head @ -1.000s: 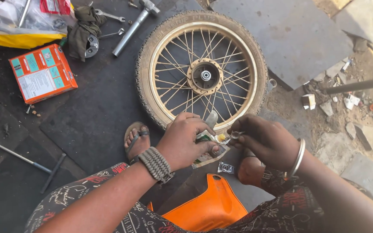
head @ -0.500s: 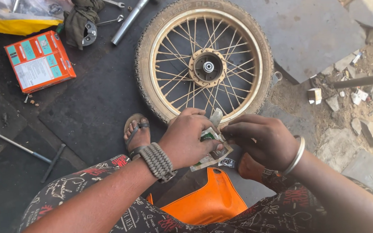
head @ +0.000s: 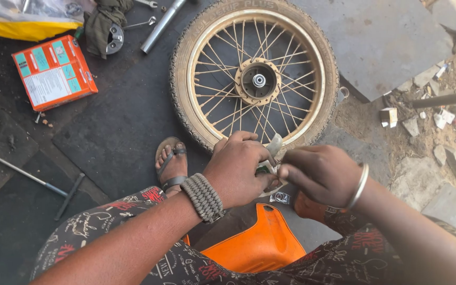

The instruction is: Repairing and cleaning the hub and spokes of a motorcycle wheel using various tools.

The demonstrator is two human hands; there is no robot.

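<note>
Small packet [head: 270, 158] pinched between both hands, mostly hidden by fingers; pale end poking up above the grip. Left hand [head: 238, 171] closed round packet; right hand [head: 320, 174] fingertips nipped on its right edge. Grip now tighter than half a second ago, less packet showing. Wheel [head: 254, 79] just beyond the grip, orange container [head: 257, 245] below, box [head: 54, 71] well off left.

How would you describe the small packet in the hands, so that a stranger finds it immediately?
Start at the big spoked wheel lying flat on the dark mat. Just below its near rim, the left hand and right hand meet; the small packet is pinched between them. It is the only pale, crinkled wrapper held there.
</note>
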